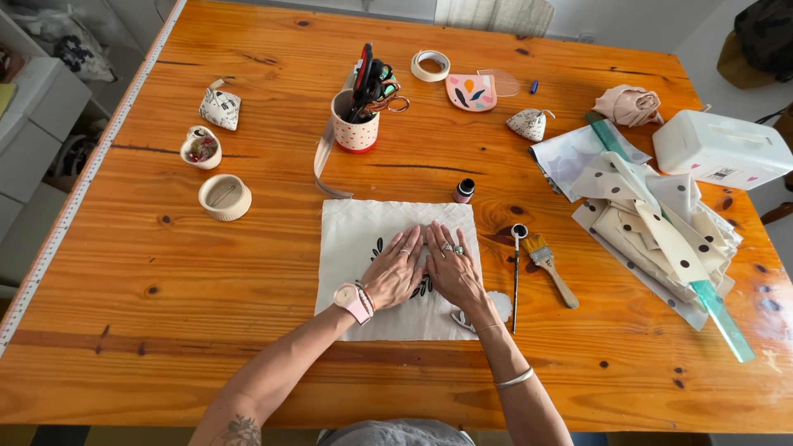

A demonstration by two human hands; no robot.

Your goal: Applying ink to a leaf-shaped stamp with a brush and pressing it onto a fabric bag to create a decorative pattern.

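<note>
A single head-worn camera looks steeply down from the person's seat across the orange-brown wooden desk (248, 272), far enough off to take in nearly its whole top, edge to edge.

Wooden table (206, 272), measuring tape (78, 186) along its left edge. Far centre: dotted cup of scissors and pens (356, 124), tape roll (430, 65), painted dish (471, 92). Left: two small round bowls (224, 196), fabric pouch (220, 107). Right: spotted fabric pieces (661, 235), green ruler (719, 318), white box (720, 149), flat brush (549, 266), small bottle (464, 191).
</note>
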